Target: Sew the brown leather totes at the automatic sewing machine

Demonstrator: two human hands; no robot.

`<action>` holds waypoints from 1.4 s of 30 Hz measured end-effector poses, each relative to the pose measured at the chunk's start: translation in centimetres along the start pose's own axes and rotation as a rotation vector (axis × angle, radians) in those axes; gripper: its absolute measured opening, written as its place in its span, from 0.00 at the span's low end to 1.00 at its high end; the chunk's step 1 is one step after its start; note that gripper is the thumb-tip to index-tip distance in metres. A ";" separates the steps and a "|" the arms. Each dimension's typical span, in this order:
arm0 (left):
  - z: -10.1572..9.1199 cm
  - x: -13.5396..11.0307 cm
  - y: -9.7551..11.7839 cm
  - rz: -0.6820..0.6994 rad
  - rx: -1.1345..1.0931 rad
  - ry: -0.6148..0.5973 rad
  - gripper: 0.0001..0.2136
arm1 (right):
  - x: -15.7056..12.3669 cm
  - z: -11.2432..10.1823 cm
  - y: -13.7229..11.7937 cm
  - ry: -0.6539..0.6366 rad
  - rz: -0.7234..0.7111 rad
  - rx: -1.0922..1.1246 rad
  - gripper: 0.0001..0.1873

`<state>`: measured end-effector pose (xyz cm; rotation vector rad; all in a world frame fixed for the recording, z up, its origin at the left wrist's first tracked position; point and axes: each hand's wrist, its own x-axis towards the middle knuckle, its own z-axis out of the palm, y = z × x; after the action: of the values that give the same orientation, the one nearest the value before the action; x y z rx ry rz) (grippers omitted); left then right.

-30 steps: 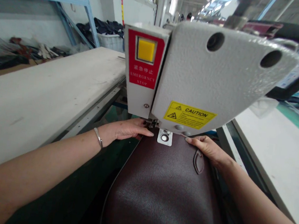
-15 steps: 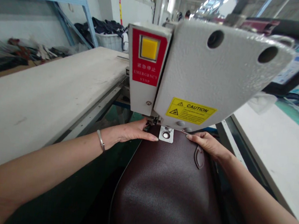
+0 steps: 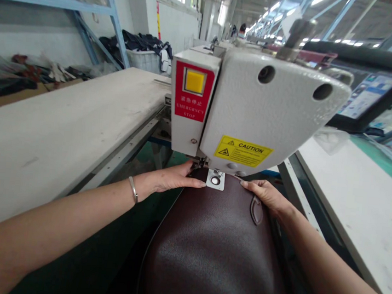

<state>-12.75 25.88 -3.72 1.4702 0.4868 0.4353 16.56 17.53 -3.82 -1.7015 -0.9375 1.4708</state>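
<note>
A dark brown leather bag hangs towards me from under the head of a sewing machine. A small silver plate with a round hole presses on its upper edge. My left hand grips the bag's left upper edge, thumb flat on the leather beside the plate and the other fingers mostly hidden behind. On the right, my right hand pinches the upper edge between thumb and fingers. Just below that hand, a stitched leather tab lies on the bag's face.
White tabletops flank the machine, one on the left and one on the right. An emergency stop box adjoins the machine head. Behind on the right is a screen. Blue shelving stands at the far left.
My view has shifted, so the machine head looks slightly smaller and lower and more of the ceiling shows. Both hands keep their hold on the bag beside the plate.
</note>
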 end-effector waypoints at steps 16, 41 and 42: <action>1.7 -0.8 0.0 -0.096 0.108 0.168 0.55 | -1.4 -0.5 -2.1 -0.078 -0.176 -0.305 0.29; 3.9 -1.1 -0.8 -0.064 0.002 0.334 0.49 | 0.2 -0.8 -2.8 -0.083 -0.140 -0.246 0.25; 4.1 -0.9 -0.8 -0.072 0.013 0.341 0.49 | 0.1 -1.0 -2.8 -0.074 -0.140 -0.246 0.25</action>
<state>-11.22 21.92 -4.28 1.3909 0.8123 0.6306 17.29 18.99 -1.35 -1.7216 -1.2959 1.3792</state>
